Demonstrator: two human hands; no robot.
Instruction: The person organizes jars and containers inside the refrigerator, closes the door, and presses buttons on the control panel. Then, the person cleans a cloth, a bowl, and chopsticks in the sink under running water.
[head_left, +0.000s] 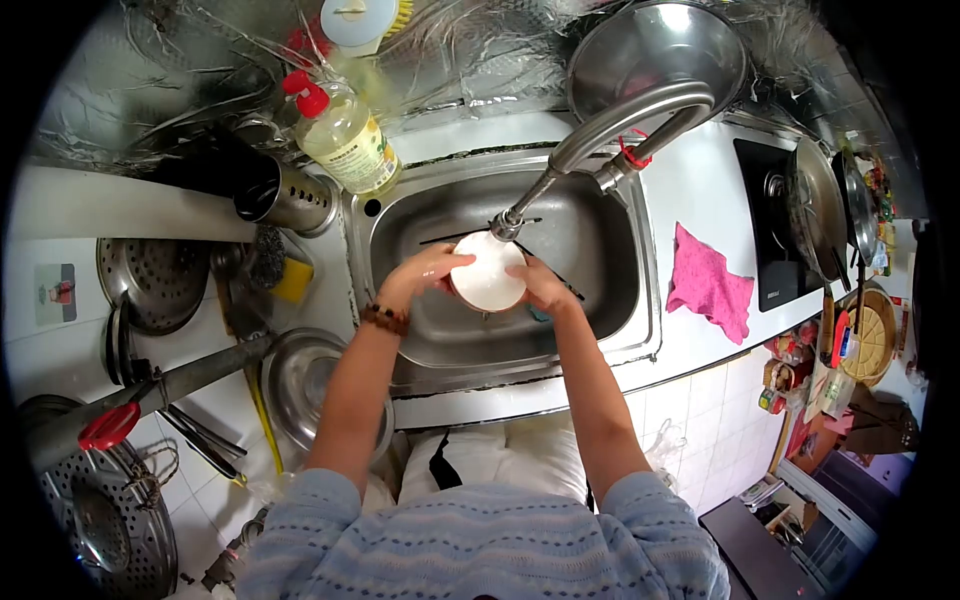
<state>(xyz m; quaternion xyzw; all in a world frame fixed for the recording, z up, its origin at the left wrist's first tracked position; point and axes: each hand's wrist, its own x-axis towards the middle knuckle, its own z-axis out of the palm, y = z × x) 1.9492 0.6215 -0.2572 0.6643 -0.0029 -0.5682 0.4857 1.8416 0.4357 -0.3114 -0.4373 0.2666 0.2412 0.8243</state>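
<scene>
A small white bowl (488, 275) is held over the sink (420, 335), right below the spout of the metal faucet (580, 140). My left hand (425, 275) grips the bowl's left side, thumb over the rim. On the opposite side, my right hand (543, 286) closes round the rim with its thumb on top. Dark chopsticks (568, 284) lie in the sink behind the bowl, partly covered by it and my hands. A small teal item (539, 313) shows beside my right hand; its kind is unclear. Whether water is running cannot be made out.
A soap bottle (350, 140) with a red pump stands at the sink's back left corner, near a metal utensil holder (298, 200). A steel basin (655, 55) sits behind the faucet. To the right lie a pink cloth (708, 283) and a stove with a pan (815, 205).
</scene>
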